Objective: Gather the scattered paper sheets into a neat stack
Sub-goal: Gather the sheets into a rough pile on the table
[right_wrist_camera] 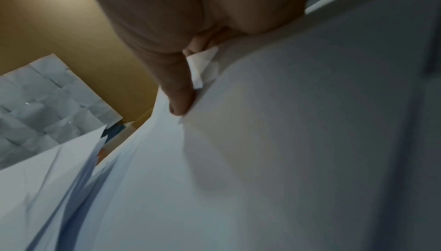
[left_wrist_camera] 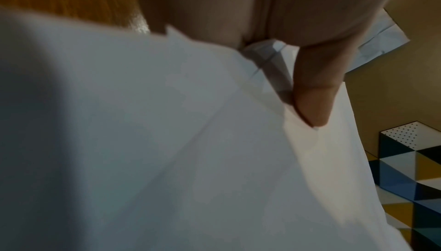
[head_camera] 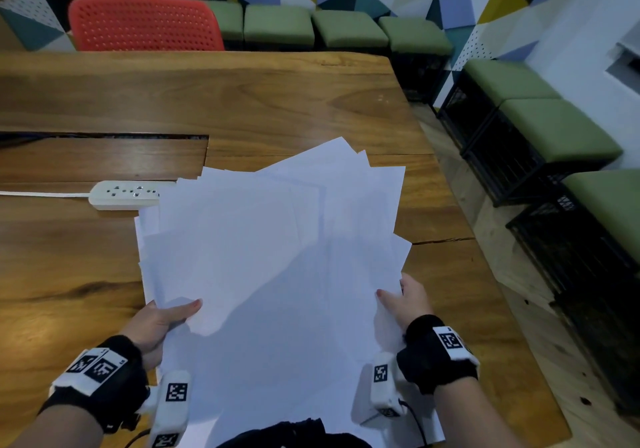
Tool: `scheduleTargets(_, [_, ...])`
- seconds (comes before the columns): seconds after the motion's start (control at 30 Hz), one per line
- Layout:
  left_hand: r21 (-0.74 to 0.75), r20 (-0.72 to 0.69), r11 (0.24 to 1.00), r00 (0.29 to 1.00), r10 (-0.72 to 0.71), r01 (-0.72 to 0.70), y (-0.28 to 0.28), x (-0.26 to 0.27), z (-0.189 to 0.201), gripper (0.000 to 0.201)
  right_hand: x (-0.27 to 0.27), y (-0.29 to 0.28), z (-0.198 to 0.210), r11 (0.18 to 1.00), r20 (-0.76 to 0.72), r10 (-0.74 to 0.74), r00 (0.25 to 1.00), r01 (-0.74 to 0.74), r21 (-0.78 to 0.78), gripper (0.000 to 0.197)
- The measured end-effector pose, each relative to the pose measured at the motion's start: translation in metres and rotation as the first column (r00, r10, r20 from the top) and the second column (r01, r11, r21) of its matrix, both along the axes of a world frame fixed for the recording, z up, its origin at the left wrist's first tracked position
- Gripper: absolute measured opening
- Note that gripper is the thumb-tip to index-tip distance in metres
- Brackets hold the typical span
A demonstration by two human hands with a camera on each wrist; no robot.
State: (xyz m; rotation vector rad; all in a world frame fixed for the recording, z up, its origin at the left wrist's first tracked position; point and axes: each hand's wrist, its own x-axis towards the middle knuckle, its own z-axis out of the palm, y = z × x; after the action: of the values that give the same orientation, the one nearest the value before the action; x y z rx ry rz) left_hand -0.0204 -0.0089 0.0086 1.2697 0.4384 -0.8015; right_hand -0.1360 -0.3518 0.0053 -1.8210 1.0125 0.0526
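A loose, fanned bundle of white paper sheets [head_camera: 273, 257] is held above the wooden table [head_camera: 242, 101], with edges and corners sticking out unevenly at the far end. My left hand [head_camera: 162, 323] grips the bundle's left edge, thumb lying on top. My right hand [head_camera: 405, 302] grips the right edge the same way. In the left wrist view the thumb [left_wrist_camera: 312, 95] presses on the paper sheets [left_wrist_camera: 190, 151]. In the right wrist view the thumb [right_wrist_camera: 179, 89] pinches the paper sheets [right_wrist_camera: 262, 151]. The fingers under the paper are hidden.
A white power strip [head_camera: 124, 195] with its cord lies on the table left of the paper, partly covered by it. A red chair [head_camera: 145, 23] stands at the far side. Green stools [head_camera: 554, 129] line the wall and the right side. The table's right edge runs close to my right hand.
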Motion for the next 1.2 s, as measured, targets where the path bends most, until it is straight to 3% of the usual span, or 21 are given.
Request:
scheduleTargets(0.17, [0.070,0.027,0.997,1.000,0.011,-0.013,0.001,0.002,-0.004,0.038,-0.008,-0.007,0.019,0.991,0.110,-0.072,0.991,0.084,-0.106,0.018])
scheduleTargets(0.33, [0.137,0.093,0.990,0.996,0.001,-0.013,-0.004,0.000,-0.004,0.015,-0.015,-0.014,0.022,0.999,0.048,0.003,0.999,-0.001,-0.048,0.013])
scheduleTargets(0.43, [0.201,0.160,0.979,0.987,-0.011,-0.022,-0.010,-0.001,-0.003,0.017,-0.016,-0.016,0.028,0.993,0.058,-0.007,0.998,0.014,-0.119,0.010])
scheduleTargets(0.53, [0.244,0.202,0.969,0.979,-0.002,-0.048,-0.013,0.000,-0.009,0.026,-0.016,-0.015,0.043,0.950,0.032,0.041,0.999,-0.030,-0.310,0.018])
scheduleTargets(0.77, [0.300,0.249,0.951,0.969,0.002,-0.078,-0.013,0.004,-0.020,0.026,-0.025,-0.024,0.081,0.829,0.033,0.071,0.997,-0.041,-0.558,0.024])
scheduleTargets(0.87, [0.302,0.252,0.950,0.968,0.003,-0.081,-0.013,0.006,-0.024,0.027,-0.027,-0.020,0.097,0.754,0.103,0.074,0.992,0.012,-0.657,0.028])
scheduleTargets(1.0, [0.339,0.246,0.938,0.969,-0.013,-0.073,-0.011,0.008,-0.030,0.028,-0.022,-0.016,0.123,0.713,0.170,0.125,0.977,0.031,-0.700,0.030])
scheduleTargets(1.2, [0.350,0.243,0.935,0.969,-0.035,-0.054,-0.010,0.009,-0.033,0.028,-0.011,-0.018,0.127,0.676,0.016,0.169,0.986,-0.104,-0.730,0.022])
